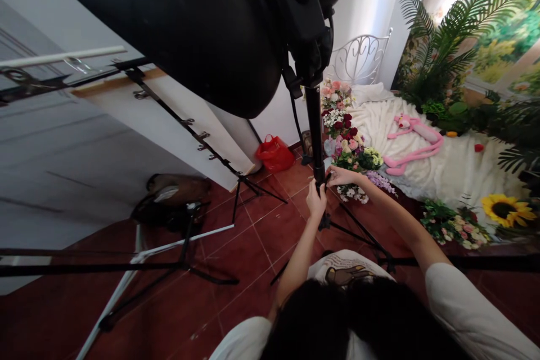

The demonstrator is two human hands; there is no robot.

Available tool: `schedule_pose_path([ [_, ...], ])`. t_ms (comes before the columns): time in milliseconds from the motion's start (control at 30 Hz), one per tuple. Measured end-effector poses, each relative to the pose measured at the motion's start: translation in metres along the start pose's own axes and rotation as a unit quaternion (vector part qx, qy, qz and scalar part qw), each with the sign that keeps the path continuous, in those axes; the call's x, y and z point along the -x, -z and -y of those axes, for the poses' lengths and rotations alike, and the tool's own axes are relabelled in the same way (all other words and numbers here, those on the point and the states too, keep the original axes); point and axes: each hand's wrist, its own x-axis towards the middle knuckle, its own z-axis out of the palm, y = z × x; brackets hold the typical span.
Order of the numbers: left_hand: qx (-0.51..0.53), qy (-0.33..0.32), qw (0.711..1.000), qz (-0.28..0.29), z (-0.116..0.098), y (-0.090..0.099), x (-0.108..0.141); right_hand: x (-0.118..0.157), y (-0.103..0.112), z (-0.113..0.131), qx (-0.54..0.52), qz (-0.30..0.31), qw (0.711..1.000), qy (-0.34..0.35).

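A black light stand rises upright in front of me, with a large black lamp head on top that fills the upper middle of the view. My left hand is wrapped round the pole at a joint low on the stand. On the right side of the same joint, my right hand pinches a small dark knob or lever, mostly hidden by the fingers. Below my hands, the stand's legs spread over the tiled floor.
A bed with a white cover, a pink plush toy and flowers stands to the right. A red bag lies beyond the stand. Left are white panels, another black tripod and white poles.
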Motion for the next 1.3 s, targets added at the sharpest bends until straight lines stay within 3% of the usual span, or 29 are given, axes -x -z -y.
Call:
schedule_pose_path([
  [100, 0.002, -0.004, 1.0, -0.001, 0.001, 0.0, 0.0, 0.008, -0.003, 0.004, 0.007, -0.021, 1.0, 0.015],
  [300, 0.019, -0.007, 1.0, 0.003, 0.008, -0.003, 0.001, 0.013, -0.025, 0.043, 0.126, -0.141, 0.971, 0.143],
  [433, 0.025, 0.013, 1.0, 0.008, 0.01, -0.005, 0.001, 0.0, -0.059, 0.052, 0.118, -0.265, 0.953, 0.084],
  [533, 0.041, 0.029, 0.999, 0.013, 0.007, -0.003, 0.0, -0.007, -0.07, 0.056, 0.076, -0.324, 0.941, 0.059],
  [633, 0.054, 0.034, 0.998, 0.014, 0.004, 0.0, -0.001, -0.009, -0.062, 0.075, 0.07, -0.348, 0.933, 0.062],
  [767, 0.049, 0.026, 0.998, 0.005, 0.002, 0.001, 0.0, -0.01, -0.043, 0.119, 0.062, -0.376, 0.919, 0.104],
  [933, 0.037, 0.021, 0.999, -0.011, 0.002, -0.001, -0.001, -0.006, -0.03, 0.153, 0.059, -0.355, 0.925, 0.123],
  [1033, 0.034, 0.021, 0.999, -0.019, 0.004, -0.003, -0.001, 0.004, -0.02, 0.143, 0.032, -0.256, 0.951, 0.172],
  [1133, 0.034, 0.019, 0.999, -0.018, 0.006, -0.004, -0.001, 0.015, -0.005, 0.106, -0.004, -0.129, 0.969, 0.21],
  [1300, 0.034, 0.012, 0.999, -0.01, 0.008, -0.003, -0.001, 0.023, 0.002, 0.029, -0.053, -0.152, 0.982, 0.102],
])
